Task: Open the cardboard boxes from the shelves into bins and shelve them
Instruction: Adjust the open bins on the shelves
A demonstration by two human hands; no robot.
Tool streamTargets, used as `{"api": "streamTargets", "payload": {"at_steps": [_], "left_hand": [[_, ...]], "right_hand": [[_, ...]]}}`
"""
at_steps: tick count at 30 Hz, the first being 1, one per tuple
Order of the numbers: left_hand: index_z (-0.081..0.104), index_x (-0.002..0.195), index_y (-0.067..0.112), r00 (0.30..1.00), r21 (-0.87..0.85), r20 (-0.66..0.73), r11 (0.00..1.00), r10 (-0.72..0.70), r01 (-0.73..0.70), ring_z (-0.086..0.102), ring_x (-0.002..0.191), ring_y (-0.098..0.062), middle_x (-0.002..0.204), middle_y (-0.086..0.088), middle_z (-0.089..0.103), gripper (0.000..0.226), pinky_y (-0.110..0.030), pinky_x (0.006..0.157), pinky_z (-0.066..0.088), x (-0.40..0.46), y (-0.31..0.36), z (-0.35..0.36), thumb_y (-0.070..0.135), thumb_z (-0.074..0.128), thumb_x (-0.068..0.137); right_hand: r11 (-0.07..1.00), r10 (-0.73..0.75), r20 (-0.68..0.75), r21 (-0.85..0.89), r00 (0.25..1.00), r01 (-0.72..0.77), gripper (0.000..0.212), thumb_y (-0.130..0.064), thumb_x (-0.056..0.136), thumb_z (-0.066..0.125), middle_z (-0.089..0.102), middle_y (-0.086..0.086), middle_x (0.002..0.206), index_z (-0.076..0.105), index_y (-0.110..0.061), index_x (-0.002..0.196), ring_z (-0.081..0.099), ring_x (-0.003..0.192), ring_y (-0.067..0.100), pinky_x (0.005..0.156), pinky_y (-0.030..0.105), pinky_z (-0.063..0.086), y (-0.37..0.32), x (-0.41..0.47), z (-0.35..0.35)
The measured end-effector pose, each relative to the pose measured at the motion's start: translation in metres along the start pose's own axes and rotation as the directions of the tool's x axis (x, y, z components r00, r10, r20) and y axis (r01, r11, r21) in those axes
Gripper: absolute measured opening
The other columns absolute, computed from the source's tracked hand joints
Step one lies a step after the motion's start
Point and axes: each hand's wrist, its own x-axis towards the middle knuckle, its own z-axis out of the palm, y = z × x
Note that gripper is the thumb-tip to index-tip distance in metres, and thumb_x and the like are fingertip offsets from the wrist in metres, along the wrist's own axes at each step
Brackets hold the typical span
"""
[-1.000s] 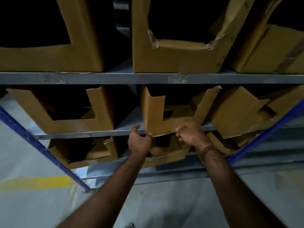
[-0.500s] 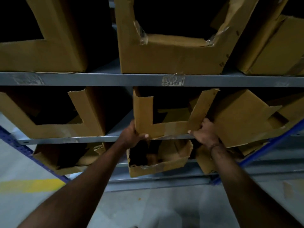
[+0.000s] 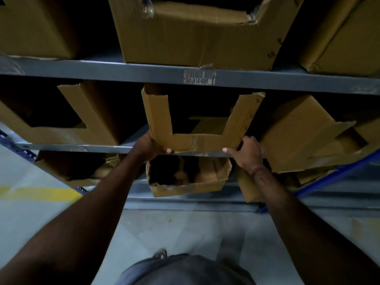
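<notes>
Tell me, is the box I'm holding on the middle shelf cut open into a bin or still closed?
Cut open: the held box has a U-shaped front cutout with a dark interior; left hand and right hand grip its lower corners.

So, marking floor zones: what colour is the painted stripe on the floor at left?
Yellow floor stripe, clearest in the head view.

Brown cardboard boxes [image 3: 197, 140]; grey shelf rails [image 3: 123, 72]; blue uprights [image 3: 333, 173]; yellow floor stripe [image 3: 41, 193]

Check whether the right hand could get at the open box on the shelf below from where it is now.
Probably yes. The lower open box sits just below the right hand, its front facing out with nothing before it. But that hand grips the cut-front bin and must let go first.
</notes>
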Motion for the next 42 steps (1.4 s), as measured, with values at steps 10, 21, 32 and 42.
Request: {"api": "streamTargets", "payload": {"at_steps": [10,21,32,42], "left_hand": [[0.043,0.151,0.018,0.999,0.249,-0.045,0.968,-0.027,0.037,0.053,0.133,-0.035,0.145,-0.013,0.054,0.100,-0.050,0.104,0.050,-0.001,0.026,0.005,0.055,0.089,0.070],[0.042,0.152,0.016,0.996,0.247,-0.086,0.968,-0.024,0.045,0.054,0.133,-0.035,0.144,-0.014,0.057,0.095,-0.042,0.100,0.047,-0.003,0.024,0.015,0.049,0.088,0.076],[0.055,0.141,0.014,0.957,-0.011,-0.281,0.997,-0.070,0.070,0.066,0.120,-0.029,0.131,-0.010,0.069,0.082,-0.049,0.095,0.059,-0.029,0.023,0.033,0.049,0.088,0.075],[0.051,0.144,0.008,0.946,0.086,-0.310,0.988,-0.098,0.130,0.062,0.125,-0.038,0.135,-0.018,0.065,0.080,-0.052,0.101,0.054,-0.025,0.033,0.041,0.045,0.086,0.081]], "right_hand": [[0.999,0.015,-0.037,0.033,0.999,-0.013,0.056,-0.041,0.086,0.087,0.068,0.018,0.124,0.064,-0.001,0.118,0.065,0.114,0.035,0.093,0.041,0.056,0.006,0.008,-0.001],[0.998,-0.025,-0.078,0.057,0.997,0.030,0.038,-0.036,0.090,0.083,0.072,0.014,0.115,0.068,-0.006,0.108,0.067,0.109,0.034,0.095,0.048,0.059,0.018,0.009,0.003],[0.993,-0.110,-0.017,0.037,0.994,0.111,0.030,-0.023,0.096,0.076,0.065,0.008,0.113,0.061,-0.012,0.119,0.062,0.099,0.025,0.082,0.032,0.049,0.032,-0.005,0.006],[0.985,-0.168,0.096,-0.035,0.981,0.172,0.043,-0.022,0.093,0.080,0.054,0.006,0.107,0.056,-0.012,0.126,0.059,0.097,0.027,0.091,0.041,0.057,0.041,-0.004,-0.003]]}}
